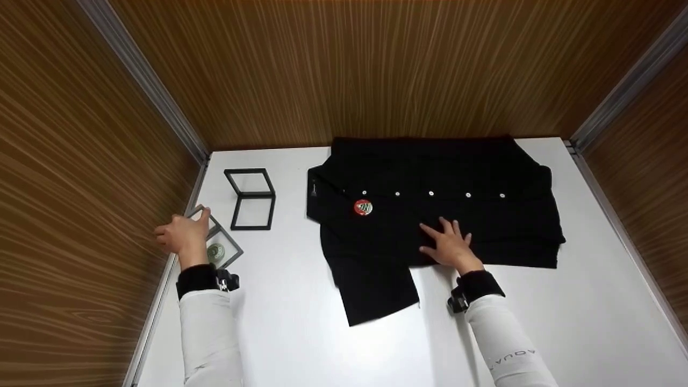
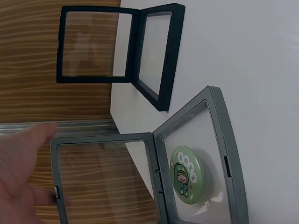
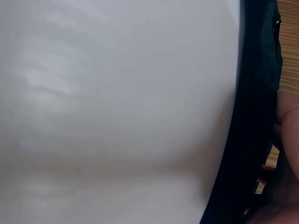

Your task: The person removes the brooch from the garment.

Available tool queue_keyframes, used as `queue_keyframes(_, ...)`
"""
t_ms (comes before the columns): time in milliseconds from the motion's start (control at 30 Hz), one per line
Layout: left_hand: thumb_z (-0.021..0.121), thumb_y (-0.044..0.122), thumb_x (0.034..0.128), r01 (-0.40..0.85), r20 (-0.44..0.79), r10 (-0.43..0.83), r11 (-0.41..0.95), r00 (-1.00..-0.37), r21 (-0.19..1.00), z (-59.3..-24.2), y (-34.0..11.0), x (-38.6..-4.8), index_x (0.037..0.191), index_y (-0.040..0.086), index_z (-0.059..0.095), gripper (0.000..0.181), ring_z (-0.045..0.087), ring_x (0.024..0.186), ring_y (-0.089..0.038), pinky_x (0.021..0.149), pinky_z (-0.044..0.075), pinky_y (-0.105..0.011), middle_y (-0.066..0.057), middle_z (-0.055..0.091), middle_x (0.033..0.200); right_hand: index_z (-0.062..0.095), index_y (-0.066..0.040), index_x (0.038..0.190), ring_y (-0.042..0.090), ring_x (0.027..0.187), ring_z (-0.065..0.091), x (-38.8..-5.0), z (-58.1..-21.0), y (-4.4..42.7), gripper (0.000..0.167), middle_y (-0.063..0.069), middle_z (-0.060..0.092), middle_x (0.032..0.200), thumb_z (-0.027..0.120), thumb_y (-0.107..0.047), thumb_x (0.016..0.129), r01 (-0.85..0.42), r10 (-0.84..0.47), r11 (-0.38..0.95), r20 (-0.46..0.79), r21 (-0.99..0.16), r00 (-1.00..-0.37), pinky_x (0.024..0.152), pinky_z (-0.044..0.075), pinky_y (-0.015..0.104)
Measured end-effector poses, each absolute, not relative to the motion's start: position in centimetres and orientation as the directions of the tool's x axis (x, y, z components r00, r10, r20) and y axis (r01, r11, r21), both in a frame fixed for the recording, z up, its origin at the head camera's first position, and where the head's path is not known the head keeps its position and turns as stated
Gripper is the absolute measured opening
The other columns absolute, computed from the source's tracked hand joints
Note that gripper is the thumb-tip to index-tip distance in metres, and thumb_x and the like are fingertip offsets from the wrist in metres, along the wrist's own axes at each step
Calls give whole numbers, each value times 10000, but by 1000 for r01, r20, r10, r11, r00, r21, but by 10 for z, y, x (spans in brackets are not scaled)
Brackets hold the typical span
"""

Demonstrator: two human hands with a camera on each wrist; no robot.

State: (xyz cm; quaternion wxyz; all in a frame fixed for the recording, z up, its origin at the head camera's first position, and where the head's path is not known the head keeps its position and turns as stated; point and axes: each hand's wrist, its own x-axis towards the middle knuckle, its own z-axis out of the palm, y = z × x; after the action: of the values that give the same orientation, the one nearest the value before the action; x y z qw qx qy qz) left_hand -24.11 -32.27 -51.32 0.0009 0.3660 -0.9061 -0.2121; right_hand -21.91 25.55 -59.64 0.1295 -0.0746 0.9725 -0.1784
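Note:
In the head view, my left hand (image 1: 185,234) is at the far left, with thumb and fingers at the outer edge of the raised lid of a grey display case (image 2: 215,116). The case stands unfolded, with clear film in both halves. A green round badge (image 2: 188,175) with a cartoon figure sits in its lower half. My right hand (image 1: 450,244) rests with spread fingers on the near edge of a black button-up shirt (image 1: 376,247), whose collar points left. Near the collar is a red-rimmed round badge (image 1: 363,207); white buttons run rightward.
A black display case (image 1: 253,193) stands unfolded behind the grey one, with no badge in it. Wood-grain panels (image 1: 344,70) wall the white table (image 1: 301,344) at the back and both sides. The shirt's sleeve (image 1: 379,293) extends toward the front.

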Motion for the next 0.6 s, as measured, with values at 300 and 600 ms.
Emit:
queue_keyframes(300,497,685,880,-629,-57,-683,633,-728,451,-516,-323,-244,1297,-213,468,990,302,1263,-581,1046,260,-575,-498,355,1327,402,-204,1508,584,1391,45,-220,-597,255,626,281,145,1563,621,-391,952,-98,-189,927,-227,-362,-955,987,74,810)
queue_keyframes(600,557,707,827,-617,-86,-656,646,-750,449,-514,-324,-241,1292,-220,469,1041,429,1197,-548,999,366,-556,-444,446,1290,401,-205,1508,586,1390,41,-220,-599,256,627,282,143,1564,621,-391,951,-96,-188,925,-224,-368,-956,987,63,810)
